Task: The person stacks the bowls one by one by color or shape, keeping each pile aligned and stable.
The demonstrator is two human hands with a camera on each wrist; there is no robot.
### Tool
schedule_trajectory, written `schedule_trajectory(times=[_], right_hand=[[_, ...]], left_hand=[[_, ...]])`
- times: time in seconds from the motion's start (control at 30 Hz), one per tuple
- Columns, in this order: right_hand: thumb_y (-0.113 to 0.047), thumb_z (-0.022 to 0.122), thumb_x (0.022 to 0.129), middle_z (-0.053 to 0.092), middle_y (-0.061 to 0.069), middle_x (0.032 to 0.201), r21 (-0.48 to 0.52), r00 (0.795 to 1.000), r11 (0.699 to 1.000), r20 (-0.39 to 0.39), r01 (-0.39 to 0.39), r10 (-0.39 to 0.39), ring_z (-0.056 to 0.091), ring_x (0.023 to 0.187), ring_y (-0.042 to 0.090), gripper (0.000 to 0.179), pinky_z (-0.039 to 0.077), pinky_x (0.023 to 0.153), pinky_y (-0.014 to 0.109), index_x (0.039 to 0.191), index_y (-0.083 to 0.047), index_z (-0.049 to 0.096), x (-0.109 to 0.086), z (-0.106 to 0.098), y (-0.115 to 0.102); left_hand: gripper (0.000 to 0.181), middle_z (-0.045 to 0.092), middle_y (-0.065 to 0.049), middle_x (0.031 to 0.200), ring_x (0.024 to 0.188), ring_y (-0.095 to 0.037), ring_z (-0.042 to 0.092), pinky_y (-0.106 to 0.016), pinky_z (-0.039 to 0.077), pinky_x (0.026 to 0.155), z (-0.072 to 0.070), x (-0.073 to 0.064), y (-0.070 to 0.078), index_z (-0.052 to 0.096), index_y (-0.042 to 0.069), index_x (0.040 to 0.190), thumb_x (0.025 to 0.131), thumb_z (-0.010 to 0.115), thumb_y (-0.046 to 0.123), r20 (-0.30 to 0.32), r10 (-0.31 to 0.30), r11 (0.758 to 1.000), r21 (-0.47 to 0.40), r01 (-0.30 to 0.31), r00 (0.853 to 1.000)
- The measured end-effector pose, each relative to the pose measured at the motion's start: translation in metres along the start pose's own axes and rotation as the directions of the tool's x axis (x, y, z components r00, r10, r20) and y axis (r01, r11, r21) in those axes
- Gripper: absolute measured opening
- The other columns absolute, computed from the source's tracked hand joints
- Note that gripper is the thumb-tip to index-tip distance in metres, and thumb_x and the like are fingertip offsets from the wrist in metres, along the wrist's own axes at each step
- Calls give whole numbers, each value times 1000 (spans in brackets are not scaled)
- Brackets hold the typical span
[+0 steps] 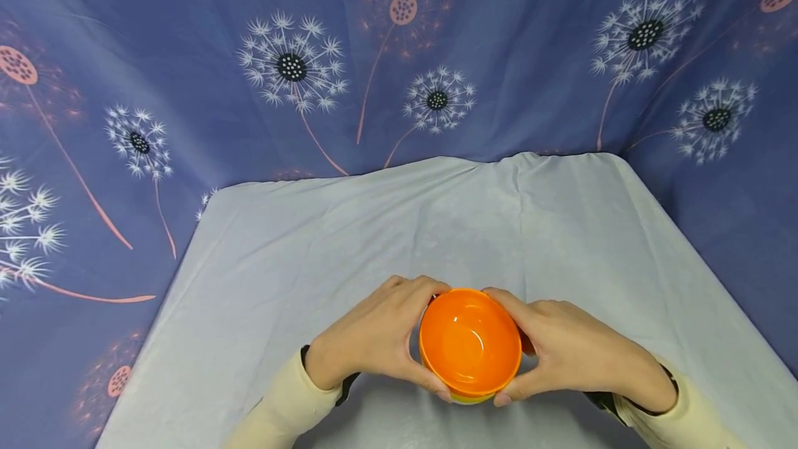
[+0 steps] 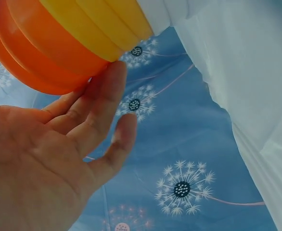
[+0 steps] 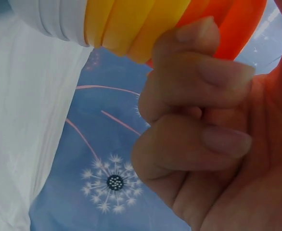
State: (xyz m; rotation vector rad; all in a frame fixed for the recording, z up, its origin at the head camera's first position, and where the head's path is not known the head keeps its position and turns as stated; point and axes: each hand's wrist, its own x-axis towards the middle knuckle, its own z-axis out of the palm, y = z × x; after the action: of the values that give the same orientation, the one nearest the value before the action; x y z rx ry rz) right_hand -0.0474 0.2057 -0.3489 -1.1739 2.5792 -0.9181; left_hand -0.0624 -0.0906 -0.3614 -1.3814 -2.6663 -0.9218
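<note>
An orange bowl (image 1: 470, 341) with a glossy inside is held between both hands near the front of the table. My left hand (image 1: 389, 335) grips its left side, thumb at the near rim and fingers round the far side. On the other side my right hand (image 1: 576, 345) grips it the same way; in the right wrist view several fingers (image 3: 194, 86) are curled toward the palm. Beneath the orange bowl, the left wrist view shows a yellow ribbed part (image 2: 107, 24), and a pale ribbed part (image 3: 54, 19) follows in the right wrist view, all in one line like a stack.
A pale grey cloth (image 1: 349, 248) with folds covers the table. Blue curtains (image 1: 499, 54) with dandelion prints stand behind it and along both sides.
</note>
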Motion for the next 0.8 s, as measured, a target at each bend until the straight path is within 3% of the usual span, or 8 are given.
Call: schedule_trajectory(times=[0.67,0.8], right_hand=[[-74,89,70,52,-24,85,-119,999,993,-32,-25,22,44,65,-6,106,40,59,23,151,-25,41,-15,3,-6],[-77,87,69,63,-21,96,-114,999,993,-28,-23,20,50,71,-6,108,44,62,24,153,-26,41,-13,2,-6]], left_hand=[[111,62,4,141,125,-7,60,-30,49,107,-1,-1,18,50,14,151,63,101,57,45,6,996,-88,-2,999],[109,63,7,137,118,-7,63,-31,52,101,-1,0,16,51,15,149,62,101,59,38,-1,998,-62,3,999]])
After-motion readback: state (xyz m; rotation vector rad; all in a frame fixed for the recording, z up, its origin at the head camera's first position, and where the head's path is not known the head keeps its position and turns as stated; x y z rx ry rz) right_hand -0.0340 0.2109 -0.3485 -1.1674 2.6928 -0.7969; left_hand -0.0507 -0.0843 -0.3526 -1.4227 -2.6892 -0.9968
